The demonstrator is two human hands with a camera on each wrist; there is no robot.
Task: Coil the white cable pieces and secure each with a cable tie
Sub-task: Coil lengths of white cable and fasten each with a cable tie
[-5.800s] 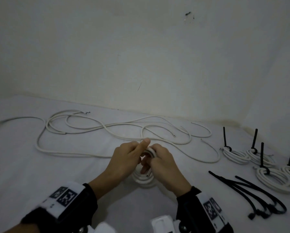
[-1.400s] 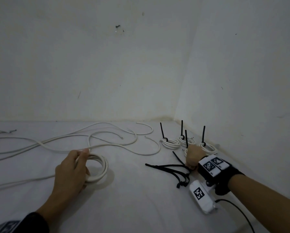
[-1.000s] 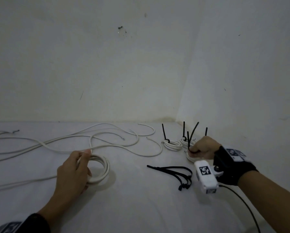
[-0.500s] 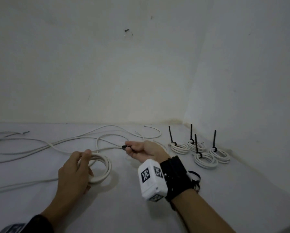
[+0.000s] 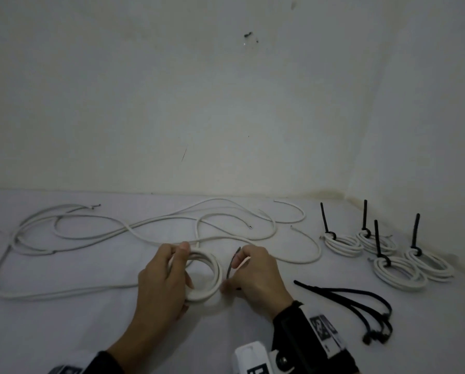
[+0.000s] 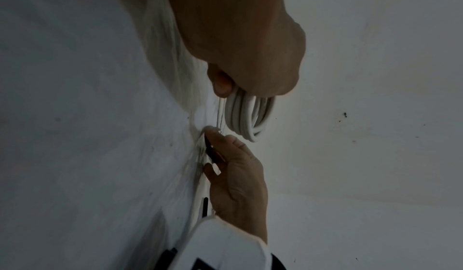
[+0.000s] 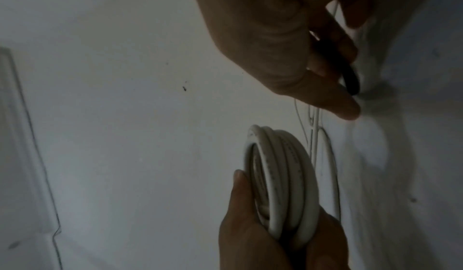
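Observation:
My left hand (image 5: 169, 276) grips a coiled white cable (image 5: 212, 271) on its left side, holding the coil (image 7: 283, 175) tilted up off the white surface. Just to the right, my right hand (image 5: 253, 273) pinches a black cable tie (image 5: 231, 263), which curves beside the coil's right edge without touching it. The left wrist view shows the coil (image 6: 248, 116) under my left hand (image 6: 240, 36) and the tie (image 6: 213, 151) in the right hand (image 6: 238, 175). In the right wrist view the tie (image 7: 348, 76) sits between thumb and fingers.
Loose white cable pieces (image 5: 145, 228) sprawl across the back and left. Several tied coils (image 5: 387, 255) with upright black tie tails stand at the right by the wall corner. A bundle of spare black ties (image 5: 360, 306) lies front right.
My right hand took a black tie from the bundle at the right and carried it left to the coil. The left hand kept holding the coil.

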